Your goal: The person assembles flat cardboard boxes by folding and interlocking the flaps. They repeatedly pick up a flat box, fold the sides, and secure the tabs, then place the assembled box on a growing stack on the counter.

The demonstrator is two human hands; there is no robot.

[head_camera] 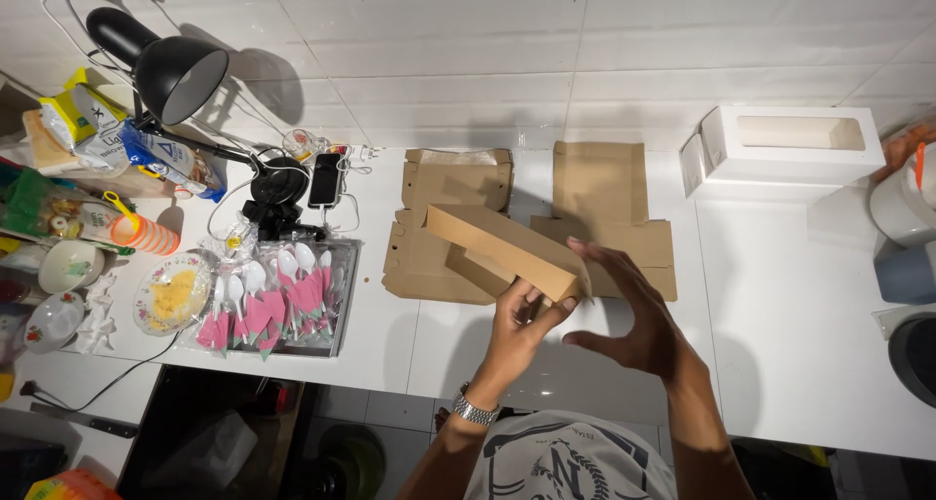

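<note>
My left hand [517, 323], with a metal watch on its wrist, grips the near end of a half-folded brown cardboard box [497, 249] and holds it tilted above the white counter [770, 315]. Close to the box's right end is my right hand [636, 310], open with fingers spread, fingertips near the edge; I cannot tell if it touches. Under the box lie flat cardboard blanks [603, 190], unfolded.
A white window box [785, 145] stands at the back right. At the left are a tray of wrapped white spoons [283, 300], a plate of food [174, 293], a black desk lamp [175, 71], a phone [326, 178] and snack packets. Grey containers sit at the far right.
</note>
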